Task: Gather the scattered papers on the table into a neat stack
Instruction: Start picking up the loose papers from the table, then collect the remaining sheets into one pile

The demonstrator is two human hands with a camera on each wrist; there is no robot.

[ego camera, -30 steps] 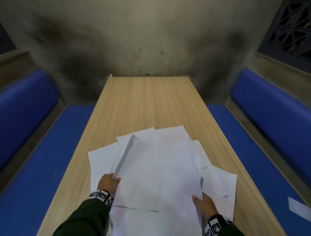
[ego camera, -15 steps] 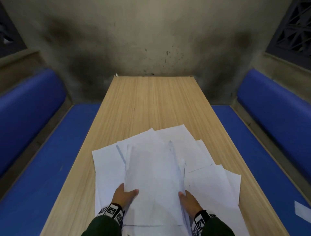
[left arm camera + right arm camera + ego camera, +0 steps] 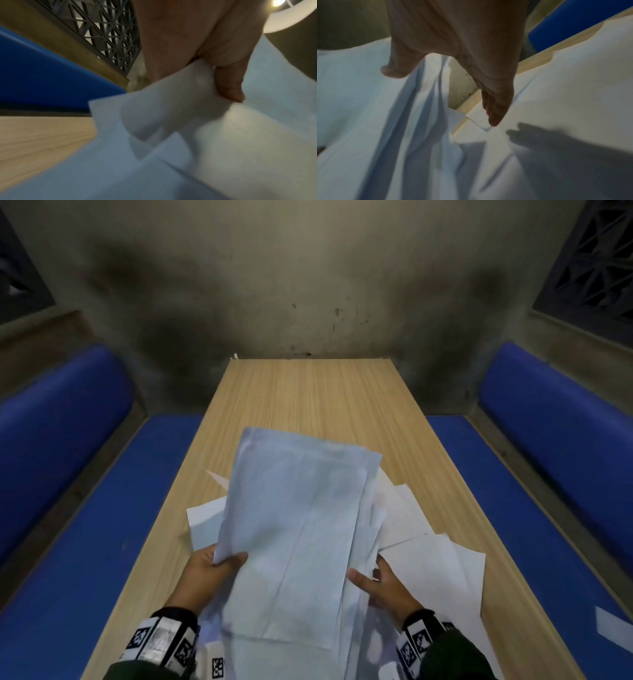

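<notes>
A bundle of white papers [image 3: 294, 529] is raised off the wooden table [image 3: 308, 398], its far end tilted up. My left hand [image 3: 219, 563] pinches the bundle's left edge, and the thumb [image 3: 229, 88] presses a curled sheet [image 3: 171, 105]. My right hand [image 3: 370, 573] is at the bundle's right edge. Its thumb [image 3: 393, 70] lies on the top sheet and its fingers [image 3: 496, 108] stretch straight over the loose sheets [image 3: 435, 573] lying flat on the right. More loose sheets [image 3: 205, 518] poke out on the left, under the bundle.
Blue padded benches [image 3: 85, 542] [image 3: 534, 508] run along both long sides of the table. One stray sheet [image 3: 613, 628] lies on the right bench. A stained wall [image 3: 308, 285] closes the far end. The far half of the tabletop is bare wood.
Both hands drew in toward each other and squeezed the spread top sheets into a narrower bundle. That bundle has now risen off the table with its far end tilted upward.
</notes>
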